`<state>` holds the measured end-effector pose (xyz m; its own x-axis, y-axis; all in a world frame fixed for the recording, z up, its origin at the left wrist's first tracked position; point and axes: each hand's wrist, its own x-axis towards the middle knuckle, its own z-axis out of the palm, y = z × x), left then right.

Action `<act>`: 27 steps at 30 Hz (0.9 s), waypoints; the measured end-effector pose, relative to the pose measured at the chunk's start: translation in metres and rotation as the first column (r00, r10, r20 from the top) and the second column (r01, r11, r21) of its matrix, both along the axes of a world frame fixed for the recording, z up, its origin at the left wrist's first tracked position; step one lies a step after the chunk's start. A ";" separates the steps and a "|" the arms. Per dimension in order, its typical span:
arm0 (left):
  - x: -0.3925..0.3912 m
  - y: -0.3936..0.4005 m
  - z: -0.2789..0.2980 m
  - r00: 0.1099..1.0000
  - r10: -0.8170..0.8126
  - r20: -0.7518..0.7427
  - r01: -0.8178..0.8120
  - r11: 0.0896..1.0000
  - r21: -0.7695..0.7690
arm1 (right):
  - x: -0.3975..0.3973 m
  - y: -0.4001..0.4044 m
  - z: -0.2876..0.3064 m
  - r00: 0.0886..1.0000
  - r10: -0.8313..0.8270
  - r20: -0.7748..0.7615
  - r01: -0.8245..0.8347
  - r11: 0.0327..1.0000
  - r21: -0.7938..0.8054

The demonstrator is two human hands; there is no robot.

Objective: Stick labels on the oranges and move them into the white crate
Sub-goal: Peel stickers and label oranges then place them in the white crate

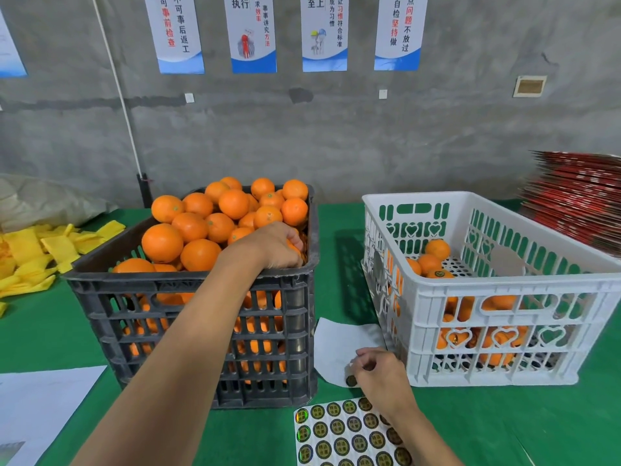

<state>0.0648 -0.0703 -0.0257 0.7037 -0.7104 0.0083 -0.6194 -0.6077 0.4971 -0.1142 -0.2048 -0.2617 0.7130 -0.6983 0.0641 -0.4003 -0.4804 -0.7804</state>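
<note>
label sheet (pixel 349 432): bottom centre on tabletop (pixel 504 425), mostly full
right hand (pixel 381 373): lower centre, pinching one label (pixel 351 380) off a backing sheet
left hand (pixel 275 245): mid-frame, curled round an orange (pixel 295 247) in black crate (pixel 201 317)
black crate: heaped, most left
white crate (pixel 504 297): right, few oranges, early stage

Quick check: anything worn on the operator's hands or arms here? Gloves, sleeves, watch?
Nothing worn that shows. The left hand and right hand are both bare, no gloves. Both forearms are bare up to the frame edge: no sleeves, watch, bands or markings in view. Rings cannot be told.
</note>
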 end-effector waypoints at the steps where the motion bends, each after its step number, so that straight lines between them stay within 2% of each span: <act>1: 0.000 0.000 0.000 1.000 0.002 0.003 -0.002 1.000 0.004 | 0.001 -0.001 -0.001 1.000 -0.011 0.001 0.011 1.000 -0.013; 6: 0.002 -0.001 -0.001 1.000 0.016 0.008 -0.016 1.000 -0.020 | 0.000 0.004 -0.003 0.998 -0.069 -0.003 0.068 0.985 -0.157; 8: 0.004 -0.001 -0.002 0.999 0.037 0.024 -0.035 0.997 -0.070 | -0.003 0.004 0.005 0.993 -0.115 0.037 0.119 0.982 -0.144; 11: 0.010 -0.002 -0.005 0.993 0.089 0.076 -0.071 0.974 -0.214 | -0.003 0.010 0.037 0.970 -0.093 0.224 0.117 0.989 -0.094; 14: 0.014 -0.002 -0.003 0.966 0.185 0.182 -0.103 0.917 -0.385 | 0.014 0.022 0.093 0.894 -0.052 0.444 0.155 0.968 -0.198; 16: 0.014 -0.003 -0.001 0.975 0.196 0.107 -0.102 0.816 -0.569 | 0.029 0.030 0.137 0.837 -0.011 0.548 0.197 0.939 -0.282; 19: 0.009 -0.006 0.004 0.982 -0.001 -0.186 -0.148 0.607 -0.781 | 0.054 0.032 0.192 0.809 0.001 0.588 0.295 0.865 -0.406; 23: 0.004 -0.009 0.007 0.934 -0.184 -0.307 -0.168 0.531 -0.831 | 0.074 0.025 0.232 0.819 -0.050 0.572 0.440 0.695 -0.569; 25: 0.003 -0.009 0.008 0.921 -0.238 -0.309 -0.150 0.516 -0.843 | 0.078 0.028 0.239 0.822 -0.008 0.569 0.451 0.620 -0.642; 27: 0.001 -0.009 0.010 0.922 -0.255 -0.292 -0.131 0.504 -0.853 | 0.080 0.031 0.240 0.823 0.073 0.563 0.414 0.601 -0.683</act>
<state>0.0659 -0.0791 -0.0162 0.7448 -0.5311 0.4041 -0.3096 0.2615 0.9142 -0.0338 -0.1739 -0.0221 0.2730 -0.3167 0.9084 -0.2253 -0.9390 -0.2597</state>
